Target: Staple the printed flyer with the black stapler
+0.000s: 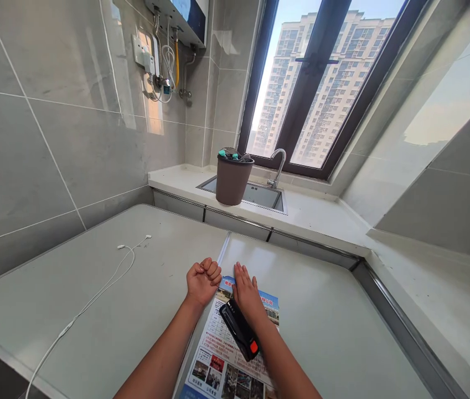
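Note:
A printed flyer [222,354] with photos and text lies on the grey countertop [321,321] in front of me. My left hand [203,281] is curled into a fist at the flyer's top left corner, holding nothing that I can see. My right hand [246,293] lies flat with fingers straight, pressing on the flyer's top edge. A black box cutter with an orange button [239,330] rests on the flyer, touching my right wrist.
White wired earphones [106,282] trail across the counter at left. Farther back, a brown bucket [232,177] holding small items stands at the sink [259,195] with a faucet [278,164] under the window. Tiled walls close both sides.

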The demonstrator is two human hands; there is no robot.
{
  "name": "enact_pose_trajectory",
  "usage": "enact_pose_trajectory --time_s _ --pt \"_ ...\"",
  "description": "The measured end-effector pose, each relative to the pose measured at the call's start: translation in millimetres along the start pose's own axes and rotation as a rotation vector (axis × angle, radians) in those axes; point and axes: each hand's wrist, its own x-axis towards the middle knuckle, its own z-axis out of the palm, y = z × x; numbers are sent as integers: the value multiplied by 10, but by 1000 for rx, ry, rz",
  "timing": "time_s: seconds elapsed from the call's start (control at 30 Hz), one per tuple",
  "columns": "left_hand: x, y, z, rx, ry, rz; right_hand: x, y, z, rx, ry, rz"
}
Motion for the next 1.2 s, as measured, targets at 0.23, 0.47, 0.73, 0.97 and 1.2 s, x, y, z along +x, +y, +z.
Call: enact_pose_trajectory --time_s 0.23,0.47,0.73,0.97,1.2 --pt "22 -19 -18 -7 -2 -12 -591 705 -810 -76 160 203" --pt "37 -52 -19 63 -26 -39 -1681 1846 -1270 -239 51 563" --pt "7 -77 34 113 22 -20 -2137 2206 -1412 -271 127 699" --pt "-2 -102 47 154 27 -11 -2117 2176 -1417 -269 135 725" --pt "11 -124 59 245 21 -4 -2127 2203 -1446 -255 96 767"
